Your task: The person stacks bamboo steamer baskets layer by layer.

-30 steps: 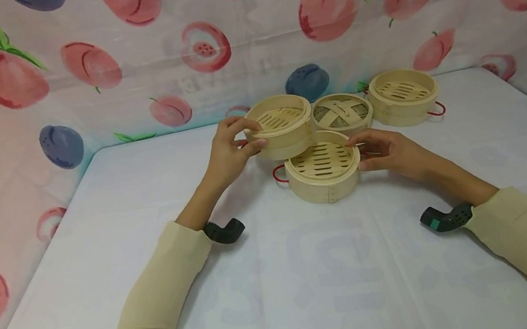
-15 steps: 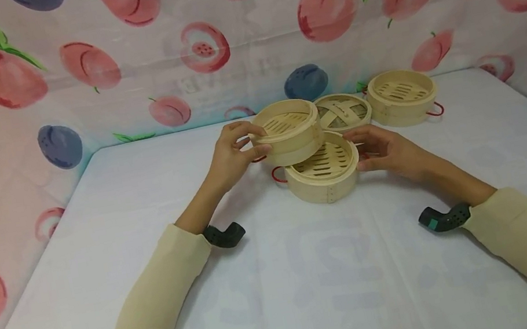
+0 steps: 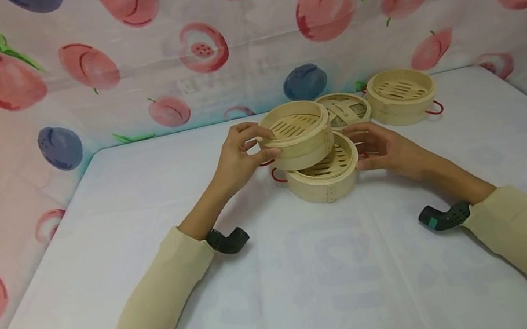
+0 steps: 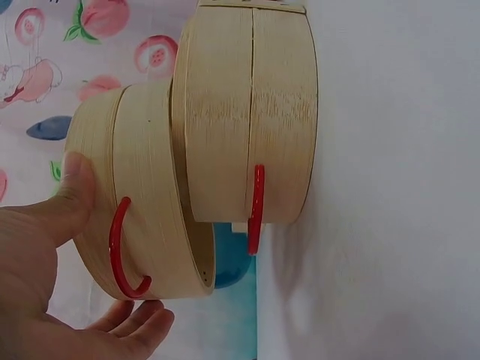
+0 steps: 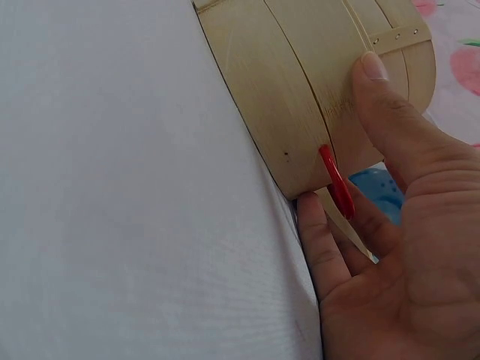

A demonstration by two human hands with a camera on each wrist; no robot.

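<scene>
My left hand (image 3: 238,157) grips the left side of a round bamboo steamer basket (image 3: 306,151), thumb on its outer wall. That basket is held above and to the left of a second bamboo steamer basket (image 3: 326,190), overlapping its slatted top. In the left wrist view, the held basket (image 4: 146,172) sits offset and tilted against the lower basket (image 4: 247,112); both show red loop handles. My right hand (image 3: 385,150) holds the lower basket by its right side. The right wrist view has the thumb on the wall, with fingers behind the red handle (image 5: 337,184).
Behind the two baskets lies a bamboo lid (image 3: 346,109) with crossed bands, partly hidden. Farther right at the back stands another slatted steamer basket (image 3: 402,108) with red handles. A white cloth (image 3: 283,278) covers the table; a fruit-print curtain (image 3: 141,103) hangs behind.
My left hand has carried its basket rightward and slightly nearer, so it covers more of the lower basket and the lid. The right hand and lower basket have stayed in place.
</scene>
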